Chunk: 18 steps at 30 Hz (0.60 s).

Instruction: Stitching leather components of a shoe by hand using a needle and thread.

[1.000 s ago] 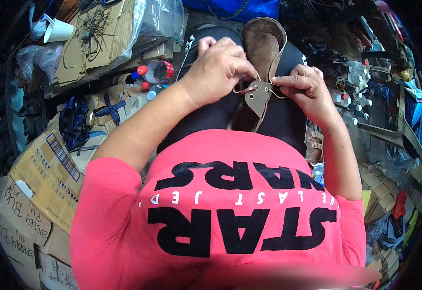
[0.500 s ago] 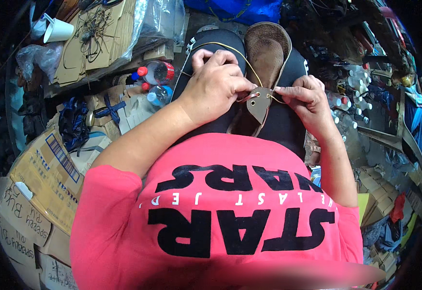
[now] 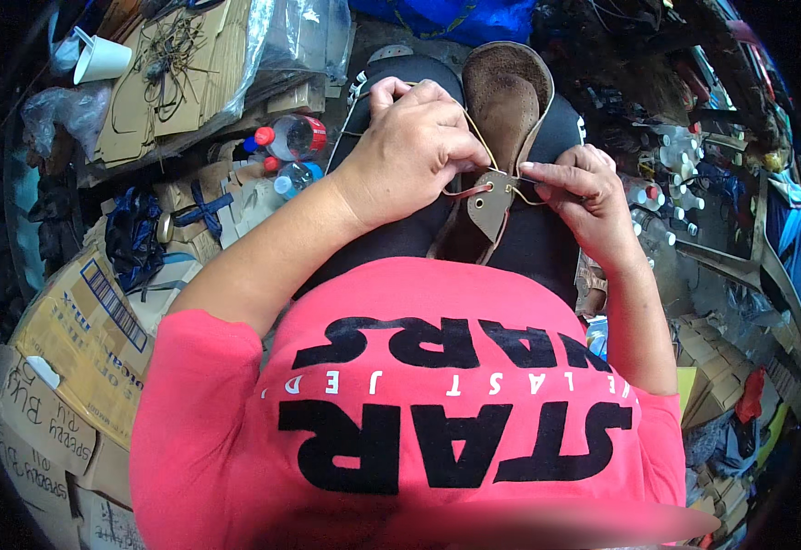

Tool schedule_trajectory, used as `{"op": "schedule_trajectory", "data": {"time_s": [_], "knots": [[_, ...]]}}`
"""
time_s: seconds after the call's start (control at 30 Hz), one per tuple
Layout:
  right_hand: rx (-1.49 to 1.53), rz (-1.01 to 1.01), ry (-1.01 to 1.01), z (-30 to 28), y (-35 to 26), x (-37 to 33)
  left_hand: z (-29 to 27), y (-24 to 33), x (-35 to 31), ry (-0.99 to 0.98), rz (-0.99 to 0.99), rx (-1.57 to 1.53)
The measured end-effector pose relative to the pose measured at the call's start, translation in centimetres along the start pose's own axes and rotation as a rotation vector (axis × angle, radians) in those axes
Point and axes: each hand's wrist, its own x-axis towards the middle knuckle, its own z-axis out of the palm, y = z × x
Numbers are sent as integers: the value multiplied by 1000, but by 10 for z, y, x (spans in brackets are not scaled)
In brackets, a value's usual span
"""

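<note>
A brown leather shoe (image 3: pixel 508 66) rests between my thighs, its inside showing. At its near end lies a grey-brown leather flap (image 3: pixel 488 213) with metal eyelets. A thin tan lace (image 3: pixel 479 136) runs through the flap and loops up to my left hand (image 3: pixel 409 151). That hand is closed, thumb and forefinger pinching the lace at the flap's upper edge. On the other side my right hand (image 3: pixel 593 194) is closed too, its fingertips pinched together beside the flap. Something thin and dark shows there, but I cannot make out what it is.
Left of my legs lie plastic bottles (image 3: pixel 292 137), cardboard sheets (image 3: pixel 148 110), a white cup (image 3: pixel 102 59) and a yellow-brown carton (image 3: pixel 88 321). More bottles (image 3: pixel 684 151) and cardboard (image 3: pixel 717 362) clutter the right side. A blue sheet (image 3: pixel 455 20) lies beyond my knees.
My left thumb and forefinger have shifted slightly right along the flap's top edge. The lace loop between them and the shoe stands straighter. The flap has tilted a little.
</note>
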Motion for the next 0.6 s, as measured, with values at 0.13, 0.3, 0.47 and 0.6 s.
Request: {"op": "schedule_trajectory", "data": {"time_s": [0.13,0.3,0.47,0.6], "knots": [[-68,-26,-32,-1,-2,1,0,1,6,-10,27,-21],[-186,-39,-25,0,-14,-10,0,16,-3,47,49,22],[-116,41,44,7,-15,-11,3,19,-10,42,-138,-55],[-63,79,23,7,-9,-3,10,12,-4,-3,-177,-47]]}}
